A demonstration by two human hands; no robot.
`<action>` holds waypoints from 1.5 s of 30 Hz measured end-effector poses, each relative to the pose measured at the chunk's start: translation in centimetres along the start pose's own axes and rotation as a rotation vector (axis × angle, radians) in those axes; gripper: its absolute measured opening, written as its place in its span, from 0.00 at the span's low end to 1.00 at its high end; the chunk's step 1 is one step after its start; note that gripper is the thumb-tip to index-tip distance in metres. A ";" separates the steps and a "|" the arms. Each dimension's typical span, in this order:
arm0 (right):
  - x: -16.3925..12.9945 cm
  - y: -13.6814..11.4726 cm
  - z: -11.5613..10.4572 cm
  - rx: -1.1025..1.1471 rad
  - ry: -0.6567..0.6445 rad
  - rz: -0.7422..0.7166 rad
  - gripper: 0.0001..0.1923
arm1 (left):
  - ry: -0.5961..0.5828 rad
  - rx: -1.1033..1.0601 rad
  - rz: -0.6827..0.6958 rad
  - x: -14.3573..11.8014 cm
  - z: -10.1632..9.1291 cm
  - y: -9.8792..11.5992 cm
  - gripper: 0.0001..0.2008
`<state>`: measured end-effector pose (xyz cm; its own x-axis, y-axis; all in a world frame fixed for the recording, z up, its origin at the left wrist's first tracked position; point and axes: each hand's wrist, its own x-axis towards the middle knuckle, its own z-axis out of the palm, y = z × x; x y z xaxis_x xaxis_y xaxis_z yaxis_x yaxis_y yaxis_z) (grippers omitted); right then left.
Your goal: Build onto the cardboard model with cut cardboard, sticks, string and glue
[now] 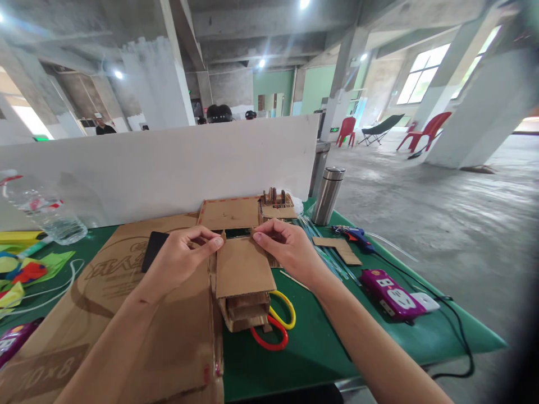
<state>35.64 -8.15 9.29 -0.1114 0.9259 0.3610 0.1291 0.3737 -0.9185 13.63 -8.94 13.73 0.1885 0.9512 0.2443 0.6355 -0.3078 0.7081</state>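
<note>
A small cardboard model (244, 266) with a flat top and an open, layered front stands before me. At its far left corner, my left hand (185, 252) pinches a small cardboard piece (223, 235) between thumb and forefinger. My right hand (286, 247) is closed in a pinch at the far right corner, on another small cardboard piece (253, 231) mostly hidden by the fingers. Scissors with one yellow handle (289, 310) and one red handle (273, 341) lie partly under the model. Behind it are a cardboard panel (229, 214) and a cardboard part with upright discs (275, 197).
A large cardboard sheet (168, 331) covers the left of the green table (311, 359). To the right are a glue gun (353, 235), glue sticks (324, 249), an L-shaped cardboard piece (341, 251), a purple power strip (393, 294) and a steel flask (329, 196). A water bottle (54, 216) leans left.
</note>
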 end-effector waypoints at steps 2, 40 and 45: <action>0.0 0.0 0.0 0.000 -0.001 0.001 0.14 | -0.001 -0.003 -0.003 0.0 0.0 0.1 0.18; 0.0 0.2 -0.1 0.004 0.008 0.017 0.15 | -0.004 0.010 0.037 0.0 0.0 0.2 0.14; 0.0 0.4 0.0 0.029 0.000 0.019 0.14 | 0.002 0.014 0.033 -0.1 0.0 0.2 0.13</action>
<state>35.65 -7.99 8.91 -0.1095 0.9330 0.3429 0.1027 0.3538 -0.9297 13.73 -9.09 13.87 0.2081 0.9406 0.2683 0.6394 -0.3384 0.6904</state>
